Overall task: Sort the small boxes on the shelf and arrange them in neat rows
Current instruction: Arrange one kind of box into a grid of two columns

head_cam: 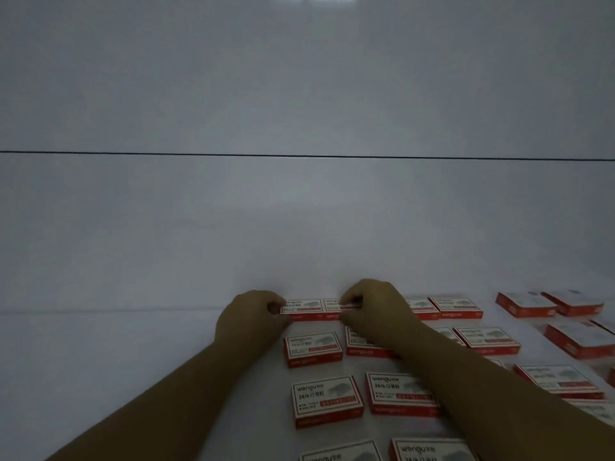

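My left hand [249, 319] is curled, thumb and forefinger closed against the left end of the end box [301, 306], the first one in the farthest row. My right hand [379, 306] is curled too, fingertips pinching the second box [331, 305] just beside it; that hand covers the second box's right part, so I cannot tell how far my fingers wrap it. The two boxes lie flat, end to end and touching, white label up with red sides.

The rest of the small boxes [326, 400] lie flat on the white shelf [133, 261], nearer to me than my hands, in rows that run to the right. In the row behind that one a box [312, 348] sits apart from its neighbour [362, 347], which my right forearm partly hides. Two more boxes are cut off by the lower edge of the view.

To the right of my right arm the rows go on with a far-row box [456, 307] and a box in the row nearer me [487, 341]. Farther right a loose group [525, 304] lies turned at an angle, out of line with the rows.

Both of my forearms are bare and reach in from below.
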`<state>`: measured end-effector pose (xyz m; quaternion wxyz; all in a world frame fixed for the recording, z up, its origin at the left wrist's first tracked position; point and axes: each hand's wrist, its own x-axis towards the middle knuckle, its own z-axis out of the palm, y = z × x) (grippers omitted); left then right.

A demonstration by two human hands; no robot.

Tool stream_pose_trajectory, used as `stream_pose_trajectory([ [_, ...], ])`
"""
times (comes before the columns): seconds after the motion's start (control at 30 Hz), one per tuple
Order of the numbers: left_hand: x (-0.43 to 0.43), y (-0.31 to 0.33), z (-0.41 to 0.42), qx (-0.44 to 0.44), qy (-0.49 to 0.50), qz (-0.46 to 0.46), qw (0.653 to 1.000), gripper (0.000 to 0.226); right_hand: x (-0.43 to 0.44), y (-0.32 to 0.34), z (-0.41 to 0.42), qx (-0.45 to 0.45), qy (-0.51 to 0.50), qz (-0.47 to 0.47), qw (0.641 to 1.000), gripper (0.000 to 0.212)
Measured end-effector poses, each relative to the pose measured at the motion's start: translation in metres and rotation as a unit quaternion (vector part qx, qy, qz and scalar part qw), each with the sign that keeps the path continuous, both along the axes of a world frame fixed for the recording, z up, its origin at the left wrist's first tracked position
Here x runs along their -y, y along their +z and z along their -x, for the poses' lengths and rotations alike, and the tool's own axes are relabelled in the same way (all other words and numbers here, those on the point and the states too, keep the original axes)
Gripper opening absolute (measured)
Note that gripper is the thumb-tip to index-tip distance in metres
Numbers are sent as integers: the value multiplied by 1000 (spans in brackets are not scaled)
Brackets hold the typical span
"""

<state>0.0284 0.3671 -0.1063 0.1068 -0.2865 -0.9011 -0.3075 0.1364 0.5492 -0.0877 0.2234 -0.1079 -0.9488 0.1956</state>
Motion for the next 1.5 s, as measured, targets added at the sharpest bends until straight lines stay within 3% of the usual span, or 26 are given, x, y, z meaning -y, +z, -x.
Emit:
stream_pose_trajectory([
  [0.4, 3, 4, -4, 30, -21, -10, 999, 27, 0, 0, 0, 6, 0, -10, 1000, 14],
  [0.47, 3, 6, -3, 38, -36, 4, 999, 38, 0, 1, 0, 11, 4, -12, 1000, 15],
  [0.53, 2, 13, -3, 69, -60, 42, 995, 63, -2, 5, 0, 34, 15, -1, 999, 24],
  [0.63, 2, 25, -5, 108, -112, 139, 978, 99, -7, 16, -2, 120, 53, -2, 991, 52],
  [0.7, 2, 26, -9, 86, -126, 220, 964, 106, -12, 23, -7, 181, 89, 9, 979, 68],
  [0.77, 2, 24, -12, 78, -141, 238, 958, 103, -18, 27, -14, 231, 128, 29, 964, 77],
  [0.9, 5, 23, -10, 40, -145, 165, 975, 74, -21, 29, -23, 262, 164, 62, 949, 83],
  [1.0, 9, 22, -7, 5, -148, 142, 979, 60, -19, 31, -23, 253, 139, -1, 957, 85],
  [1.27, 9, 24, -16, -56, -201, 168, 963, 45, -13, 36, -22, 212, 154, -30, 965, 31],
  [1.5, 5, 25, -23, -81, -97, 142, 982, 45, -4, 23, -17, 104, 133, -91, 982, 35],
])
